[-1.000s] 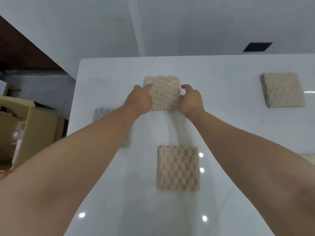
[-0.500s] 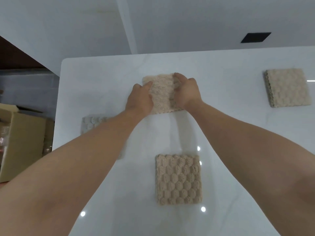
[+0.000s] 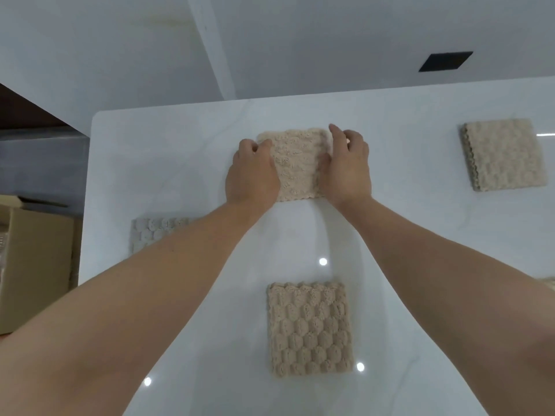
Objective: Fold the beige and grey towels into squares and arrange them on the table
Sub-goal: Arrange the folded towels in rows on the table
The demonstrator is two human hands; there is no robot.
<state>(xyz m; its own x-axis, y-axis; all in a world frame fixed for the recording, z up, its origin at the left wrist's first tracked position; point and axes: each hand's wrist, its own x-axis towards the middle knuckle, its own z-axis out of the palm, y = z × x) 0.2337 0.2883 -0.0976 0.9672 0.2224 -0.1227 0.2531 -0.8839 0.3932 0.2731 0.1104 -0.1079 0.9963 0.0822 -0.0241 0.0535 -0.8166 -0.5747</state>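
A: Worktop (image 3: 168, 163) finish?
B: Glossy white, faintly veined, dotted with bright glints; pale surfaces beyond, cardboard box (image 3: 36, 259) off its left edge.
A: Grips?
B: Left grip (image 3: 252, 172) and right grip (image 3: 347, 168) each pinch a side edge of the far beige towel (image 3: 295, 166), lying flat. Near beige towel (image 3: 310, 328), right beige towel (image 3: 506, 154) and grey towel (image 3: 153, 232) lie well apart.

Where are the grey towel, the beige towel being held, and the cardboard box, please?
grey towel (image 3: 156, 235): head view, on its exposed upper-left part.
held beige towel (image 3: 295, 166): head view, on the middle of its top face.
cardboard box (image 3: 39, 265): head view, on its facing side wall.
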